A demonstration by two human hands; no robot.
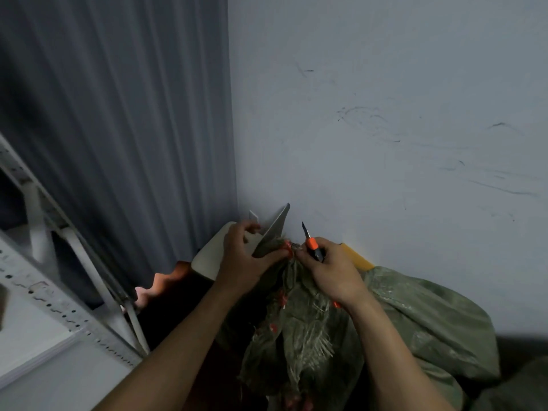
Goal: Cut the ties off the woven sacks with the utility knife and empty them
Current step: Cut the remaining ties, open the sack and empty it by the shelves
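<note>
Between my hands, just left of the knife grip, sits the red tie (287, 247) on the gathered neck of the woven sack (430, 321), whose bulk lies below and to the right. My left hand (246, 259) pinches the neck at the tie. My right hand (329, 268) is wrapped round the utility knife (311, 243), whose blade points up and away from the tie. I judge the blade must tip down and left to reach it.
</note>
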